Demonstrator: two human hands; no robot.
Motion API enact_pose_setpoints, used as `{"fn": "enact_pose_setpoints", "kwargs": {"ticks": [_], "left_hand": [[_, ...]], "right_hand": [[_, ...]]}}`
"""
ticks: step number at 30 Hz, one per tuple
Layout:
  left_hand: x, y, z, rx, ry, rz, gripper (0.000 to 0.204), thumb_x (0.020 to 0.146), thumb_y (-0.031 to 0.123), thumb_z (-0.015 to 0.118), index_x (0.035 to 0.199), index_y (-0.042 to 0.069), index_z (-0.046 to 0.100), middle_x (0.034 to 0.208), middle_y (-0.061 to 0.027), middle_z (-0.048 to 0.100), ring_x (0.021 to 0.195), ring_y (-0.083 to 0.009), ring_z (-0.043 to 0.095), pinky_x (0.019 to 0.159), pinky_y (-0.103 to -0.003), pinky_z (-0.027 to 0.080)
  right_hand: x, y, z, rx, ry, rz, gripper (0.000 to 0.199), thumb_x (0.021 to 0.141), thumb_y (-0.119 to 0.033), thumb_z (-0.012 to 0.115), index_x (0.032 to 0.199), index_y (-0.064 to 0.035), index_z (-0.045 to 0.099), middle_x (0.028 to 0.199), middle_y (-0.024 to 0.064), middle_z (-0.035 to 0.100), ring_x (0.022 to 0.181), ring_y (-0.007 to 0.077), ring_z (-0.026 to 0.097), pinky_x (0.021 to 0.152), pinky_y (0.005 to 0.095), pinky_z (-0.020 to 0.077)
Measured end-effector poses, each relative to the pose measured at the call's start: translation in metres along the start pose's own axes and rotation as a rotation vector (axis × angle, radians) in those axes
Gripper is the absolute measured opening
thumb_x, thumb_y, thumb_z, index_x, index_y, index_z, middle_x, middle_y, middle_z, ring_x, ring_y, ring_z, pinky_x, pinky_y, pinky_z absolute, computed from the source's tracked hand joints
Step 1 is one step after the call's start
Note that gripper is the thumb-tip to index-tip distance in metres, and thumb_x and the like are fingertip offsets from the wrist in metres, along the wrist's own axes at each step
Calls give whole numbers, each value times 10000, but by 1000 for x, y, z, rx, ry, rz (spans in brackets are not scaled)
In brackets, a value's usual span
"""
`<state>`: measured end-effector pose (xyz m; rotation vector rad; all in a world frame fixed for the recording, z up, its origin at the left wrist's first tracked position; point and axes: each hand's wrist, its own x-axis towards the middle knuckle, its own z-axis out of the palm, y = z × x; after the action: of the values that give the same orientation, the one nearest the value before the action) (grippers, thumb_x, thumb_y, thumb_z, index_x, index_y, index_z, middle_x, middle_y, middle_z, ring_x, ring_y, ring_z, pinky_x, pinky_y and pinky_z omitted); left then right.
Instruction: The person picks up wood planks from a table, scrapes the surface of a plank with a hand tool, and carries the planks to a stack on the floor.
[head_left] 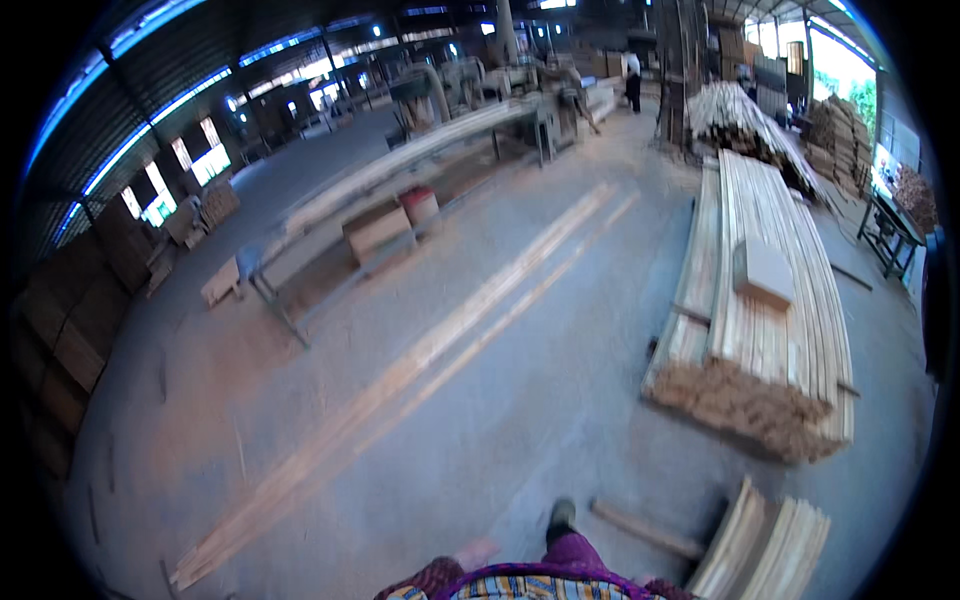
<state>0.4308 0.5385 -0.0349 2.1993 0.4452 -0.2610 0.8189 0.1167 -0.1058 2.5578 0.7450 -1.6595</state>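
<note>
At the lower edge, my left hand [477,552] shows as a small blurred patch beyond a dark patterned sleeve [432,577]. Its fingers are smeared, so I cannot make out whether they hold anything. Of my right arm only a bit of sleeve [668,590] shows; that hand is out of the picture. Nearest to my left side, long thin wooden strips [430,345] lie on the floor, apart from the hand. On my right is a short pile of wooden boards [775,550], with a wooden batten [645,528] beside it. My shoe [562,515] is on the concrete floor.
A large stack of long boards [745,330] with a pale box [764,272] on top stands at the right. A long machine table [400,150] runs across the far left, with a red-topped bucket [420,206] beneath. A person [633,80] stands far back.
</note>
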Motion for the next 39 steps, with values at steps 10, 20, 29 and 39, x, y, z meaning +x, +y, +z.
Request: {"fn": "enact_pose_setpoints", "kwargs": {"ticks": [10, 20, 29, 39], "left_hand": [[137, 84, -326, -979, 374, -832, 433, 1047, 280, 544, 1403, 33, 560, 1328, -184, 668, 1242, -321, 629, 1030, -454, 504], [383, -111, -504, -319, 119, -837, 328, 1035, 222, 479, 1263, 42, 631, 1222, -239, 687, 1131, -410, 654, 955, -495, 530], [678, -162, -866, 10, 606, -89, 337, 1067, 262, 465, 1131, 30, 701, 959, -138, 705, 894, -276, 618, 878, -383, 512], [936, -229, -1200, -729, 397, -310, 575, 1017, 328, 668, 1470, -1, 535, 1425, -147, 611, 1315, -233, 565, 1130, -352, 423]], "right_hand": [[77, -388, -492, -22, 285, -272, 551, 966, -501, 562, 1316, -95, 693, 1297, 198, 694, 1230, 362, 646, 1055, 439, 496], [300, -510, -633, -255, 9, -73, 616, 950, -560, 555, 1341, -100, 678, 1374, 193, 653, 1337, 329, 582, 1110, 416, 452], [426, -704, -774, -41, -71, 6, 564, 979, -511, 517, 1306, -88, 695, 1333, 209, 670, 1320, 348, 591, 1117, 447, 445], [702, -981, -1057, -533, -20, -265, 515, 1012, -426, 455, 1258, -47, 704, 1290, 233, 684, 1286, 371, 611, 1108, 471, 452]]}}
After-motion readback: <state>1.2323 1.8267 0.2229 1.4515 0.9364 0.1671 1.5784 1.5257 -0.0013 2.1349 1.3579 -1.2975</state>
